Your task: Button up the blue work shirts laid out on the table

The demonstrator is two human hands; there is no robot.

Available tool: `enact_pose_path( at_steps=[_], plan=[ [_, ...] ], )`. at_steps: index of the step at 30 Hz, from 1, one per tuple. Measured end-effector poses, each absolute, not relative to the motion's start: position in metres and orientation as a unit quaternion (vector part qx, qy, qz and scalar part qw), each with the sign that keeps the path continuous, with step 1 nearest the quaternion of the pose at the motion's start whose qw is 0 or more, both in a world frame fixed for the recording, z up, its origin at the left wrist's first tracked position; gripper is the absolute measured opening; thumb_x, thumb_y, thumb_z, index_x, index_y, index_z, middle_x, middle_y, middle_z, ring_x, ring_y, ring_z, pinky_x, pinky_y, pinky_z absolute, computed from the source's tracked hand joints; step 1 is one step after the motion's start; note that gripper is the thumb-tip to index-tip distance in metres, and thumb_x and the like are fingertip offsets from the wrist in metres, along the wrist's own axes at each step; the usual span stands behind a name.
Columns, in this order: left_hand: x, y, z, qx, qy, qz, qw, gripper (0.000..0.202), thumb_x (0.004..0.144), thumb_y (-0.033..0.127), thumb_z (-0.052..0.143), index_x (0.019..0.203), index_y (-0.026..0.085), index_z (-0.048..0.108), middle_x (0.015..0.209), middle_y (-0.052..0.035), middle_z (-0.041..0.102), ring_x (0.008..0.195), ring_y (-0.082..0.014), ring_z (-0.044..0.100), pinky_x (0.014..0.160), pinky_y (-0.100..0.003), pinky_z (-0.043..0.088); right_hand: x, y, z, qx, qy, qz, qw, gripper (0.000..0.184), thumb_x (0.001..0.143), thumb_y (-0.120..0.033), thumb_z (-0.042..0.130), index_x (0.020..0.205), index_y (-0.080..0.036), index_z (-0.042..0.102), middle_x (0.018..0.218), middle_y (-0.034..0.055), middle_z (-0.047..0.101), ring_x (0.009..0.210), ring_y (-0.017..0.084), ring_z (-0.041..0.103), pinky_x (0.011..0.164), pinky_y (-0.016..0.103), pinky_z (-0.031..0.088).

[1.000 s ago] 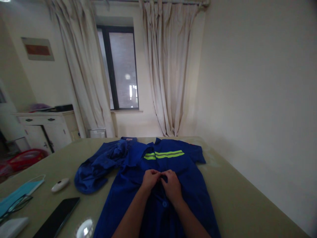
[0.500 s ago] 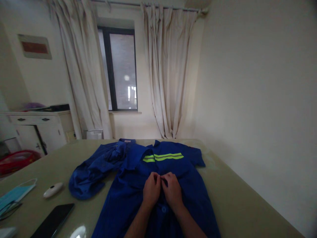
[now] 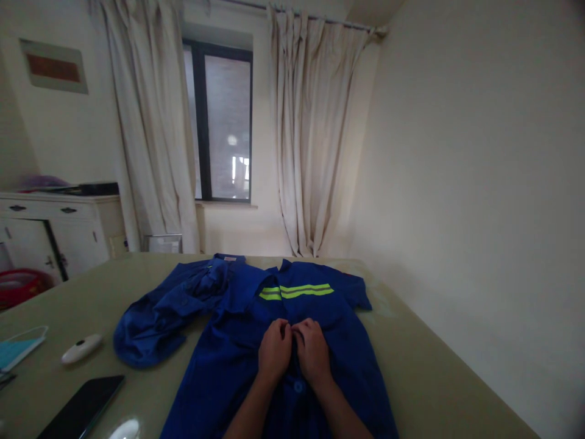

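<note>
A blue work shirt (image 3: pixel 347 360) with two yellow-green stripes across the chest lies flat on the table (image 3: pixel 439 390), collar away from me. My left hand (image 3: pixel 273 351) and my right hand (image 3: pixel 312 352) sit side by side on the shirt's front placket, fingers curled and pinching the fabric where the two front edges meet. A blue button (image 3: pixel 298 386) shows just below my hands. A second blue garment (image 3: pixel 159 317) lies crumpled to the left of the shirt, touching it.
On the table's left lie a small white remote (image 3: pixel 81 348), a black phone (image 3: pixel 80 407) and a blue face mask (image 3: pixel 17 352). A white cabinet (image 3: pixel 59 231) stands at far left. Curtains and a window are behind; a wall runs along the right.
The view has shifted right and tipped slightly, so the items on the left slid toward the frame edge. Both hands stay pinched on the placket, drawn a little closer together.
</note>
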State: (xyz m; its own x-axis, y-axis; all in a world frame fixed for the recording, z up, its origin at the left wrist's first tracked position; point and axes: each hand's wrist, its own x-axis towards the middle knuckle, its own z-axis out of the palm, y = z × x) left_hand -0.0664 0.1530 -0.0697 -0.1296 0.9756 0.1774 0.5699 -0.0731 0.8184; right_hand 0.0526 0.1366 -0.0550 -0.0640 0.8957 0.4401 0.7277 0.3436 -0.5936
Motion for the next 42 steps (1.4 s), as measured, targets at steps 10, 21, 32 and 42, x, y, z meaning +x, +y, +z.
enact_pose_path(
  at_steps=[10,21,32,42],
  plan=[
    [-0.067,0.149,-0.070,0.639,0.588,0.445,0.217,0.023,0.096,0.025,0.039,0.095,0.021,0.062,0.102,-0.0065,0.064,0.095,-0.0207,0.064,0.087,-0.033,0.047,0.052,0.135,-0.052,-0.566,-0.723,0.115,0.378,0.032,0.097,-0.019,0.046,0.096,-0.024,0.077,0.098,0.0060,0.069,0.097,0.022,0.059,0.090,0.030,0.043],
    [-0.069,0.145,-0.067,0.669,0.562,0.433,0.221,0.026,0.097,0.028,0.040,0.100,0.027,0.066,0.101,-0.0036,0.070,0.098,-0.0222,0.061,0.087,-0.032,0.045,0.057,0.146,-0.062,-0.590,-0.679,0.138,0.415,0.020,0.088,-0.021,0.054,0.084,-0.020,0.074,0.092,0.0078,0.070,0.091,0.023,0.067,0.085,0.031,0.050],
    [-0.066,0.144,-0.069,0.700,0.605,0.357,0.132,0.032,0.097,0.021,0.038,0.101,0.019,0.070,0.109,-0.0124,0.066,0.105,-0.0276,0.059,0.094,-0.039,0.042,0.063,0.147,-0.067,-0.602,-0.662,0.112,0.432,0.046,0.079,-0.006,0.040,0.106,-0.018,0.075,0.107,0.0102,0.072,0.105,0.022,0.069,0.097,0.032,0.051],
    [-0.070,0.119,-0.071,0.732,0.638,0.237,0.012,0.031,0.095,0.014,0.044,0.114,0.025,0.065,0.124,-0.0072,0.063,0.114,-0.0285,0.054,0.090,-0.040,0.041,0.064,0.129,-0.058,-0.632,-0.691,0.099,0.337,0.033,0.087,-0.017,0.045,0.104,-0.022,0.073,0.104,0.0078,0.072,0.101,0.022,0.069,0.091,0.031,0.050]
  ],
)
